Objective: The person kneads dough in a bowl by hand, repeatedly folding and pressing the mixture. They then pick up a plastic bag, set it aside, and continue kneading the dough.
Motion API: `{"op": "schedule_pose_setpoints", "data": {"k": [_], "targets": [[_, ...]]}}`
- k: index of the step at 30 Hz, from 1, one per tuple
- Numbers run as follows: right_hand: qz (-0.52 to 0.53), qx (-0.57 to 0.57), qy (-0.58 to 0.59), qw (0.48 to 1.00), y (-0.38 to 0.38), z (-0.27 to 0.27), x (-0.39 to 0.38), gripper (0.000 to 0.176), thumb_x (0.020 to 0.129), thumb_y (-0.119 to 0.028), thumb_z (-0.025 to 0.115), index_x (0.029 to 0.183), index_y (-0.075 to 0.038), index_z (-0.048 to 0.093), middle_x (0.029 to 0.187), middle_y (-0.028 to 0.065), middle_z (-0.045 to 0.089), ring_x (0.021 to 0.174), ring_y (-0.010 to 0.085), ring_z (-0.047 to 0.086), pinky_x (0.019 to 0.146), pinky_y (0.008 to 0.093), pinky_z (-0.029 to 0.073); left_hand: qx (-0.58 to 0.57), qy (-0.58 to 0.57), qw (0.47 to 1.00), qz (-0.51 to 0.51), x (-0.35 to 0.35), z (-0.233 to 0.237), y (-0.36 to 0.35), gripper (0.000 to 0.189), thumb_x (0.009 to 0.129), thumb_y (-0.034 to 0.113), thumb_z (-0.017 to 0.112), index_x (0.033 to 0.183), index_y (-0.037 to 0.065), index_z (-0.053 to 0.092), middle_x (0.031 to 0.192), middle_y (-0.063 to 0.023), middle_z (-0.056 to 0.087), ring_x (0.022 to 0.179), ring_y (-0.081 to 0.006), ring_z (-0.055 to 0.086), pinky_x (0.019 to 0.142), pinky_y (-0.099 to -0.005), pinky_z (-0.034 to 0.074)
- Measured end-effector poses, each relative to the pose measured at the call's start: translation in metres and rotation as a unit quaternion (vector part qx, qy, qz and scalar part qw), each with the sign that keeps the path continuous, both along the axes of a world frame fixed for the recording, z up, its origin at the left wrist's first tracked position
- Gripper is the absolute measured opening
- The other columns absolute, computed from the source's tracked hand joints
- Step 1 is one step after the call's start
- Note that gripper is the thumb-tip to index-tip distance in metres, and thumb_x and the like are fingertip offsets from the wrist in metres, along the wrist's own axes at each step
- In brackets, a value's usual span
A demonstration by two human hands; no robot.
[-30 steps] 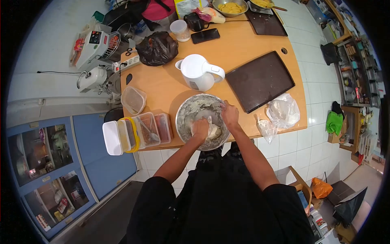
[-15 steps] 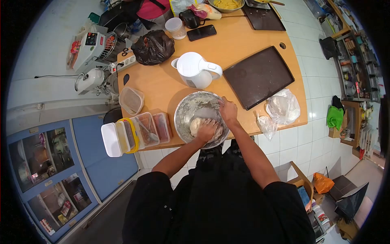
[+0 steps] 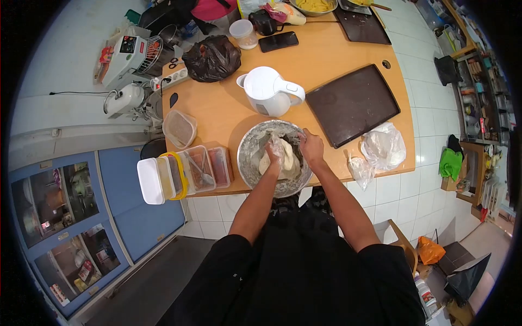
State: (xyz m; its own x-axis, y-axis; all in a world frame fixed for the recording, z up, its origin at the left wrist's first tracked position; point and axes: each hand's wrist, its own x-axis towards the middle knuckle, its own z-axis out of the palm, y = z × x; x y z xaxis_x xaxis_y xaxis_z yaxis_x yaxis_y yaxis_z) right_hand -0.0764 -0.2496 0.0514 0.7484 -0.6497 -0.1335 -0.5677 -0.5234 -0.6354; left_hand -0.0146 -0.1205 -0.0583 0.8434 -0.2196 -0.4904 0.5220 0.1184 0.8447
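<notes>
"Plastic tubs (image 3: 194, 173) left of both hands; then?"

"Left hand (image 3: 275, 152) against the dough (image 3: 290, 156), inside the metal bowl (image 3: 251, 163); whether it's grasping, I can't tell."

"And the right hand (image 3: 311, 146)?"

"Grasping the metal bowl's rim; to its right, a dark tray (image 3: 353, 106) and a plastic bag (image 3: 384, 145)."

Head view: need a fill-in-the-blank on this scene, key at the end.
1. The left hand is on the pale ____.
2. The right hand is at the rim of the mixing ____.
3. The electric kettle is ____ in colour.
4. The plastic bag beside the power strip is ____ in colour.

Missing words: dough; bowl; white; black.
</notes>
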Motion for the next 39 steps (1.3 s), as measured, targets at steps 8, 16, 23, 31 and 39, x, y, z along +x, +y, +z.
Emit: {"op": "schedule_pose_setpoints", "data": {"k": [8, 16, 23, 31, 39], "targets": [[-0.031, 0.004, 0.019, 0.999, -0.001, -0.011, 0.0, 0.018, 0.086, -0.022, 0.059, 0.094, -0.006, 0.06, 0.071, 0.0232, 0.063, 0.071, 0.0426, 0.062, 0.065, 0.0505, 0.049, 0.124, -0.155, 0.817, -0.541, 0.015, 0.099, 0.053, 0.04, 0.096, 0.023, 0.046, 0.13, 0.002, 0.049, 0.13, -0.0149, 0.053, 0.117, -0.0264, 0.051, 0.1, -0.0332, 0.038], [-0.01, -0.038, 0.016, 0.999, -0.007, -0.012, 0.005, 0.019, 0.086, -0.023, 0.059, 0.092, -0.005, 0.06, 0.07, 0.0231, 0.062, 0.071, 0.043, 0.062, 0.063, 0.0519, 0.047, 0.393, -0.274, 0.611, -0.63, 0.0, 0.161, 0.084, 0.036, 0.091, 0.03, 0.048, 0.114, 0.006, 0.061, 0.105, -0.0233, 0.062, 0.102, -0.0398, 0.058, 0.093, -0.0459, 0.041], [-0.029, -0.019, 0.009, 0.999, -0.007, -0.005, 0.001, 0.018, 0.087, -0.022, 0.058, 0.09, -0.005, 0.06, 0.071, 0.0236, 0.062, 0.071, 0.0427, 0.062, 0.064, 0.0516, 0.048, 0.515, -0.411, 0.531, -0.534, -0.027, 0.124, 0.072, 0.063, 0.084, 0.03, 0.057, 0.143, 0.016, 0.036, 0.13, -0.0206, 0.051, 0.115, -0.0355, 0.052, 0.097, -0.0528, 0.036], [-0.036, -0.043, -0.003, 0.998, -0.008, -0.016, -0.002, 0.016, 0.085, -0.02, 0.059, 0.089, -0.004, 0.059, 0.067, 0.0231, 0.062, 0.066, 0.0418, 0.062, 0.061, 0.0498, 0.049, 0.442, -0.631, 0.422, -0.477, -0.02, 0.153, 0.07, 0.064, 0.084, 0.02, 0.052, 0.145, 0.022, 0.034, 0.151, -0.015, 0.026, 0.129, -0.0394, 0.038, 0.105, -0.0567, 0.028], [-0.03, -0.024, 0.002, 0.999, -0.009, -0.012, -0.002, 0.015, 0.085, -0.019, 0.059, 0.089, -0.004, 0.059, 0.067, 0.0226, 0.062, 0.067, 0.0413, 0.062, 0.062, 0.0501, 0.048, 0.337, -0.366, 0.506, -0.704, 0.008, 0.123, 0.065, 0.032, 0.086, 0.02, 0.05, 0.114, 0.01, 0.062, 0.112, -0.0215, 0.062, 0.107, -0.0273, 0.06, 0.099, -0.053, 0.035]]}}
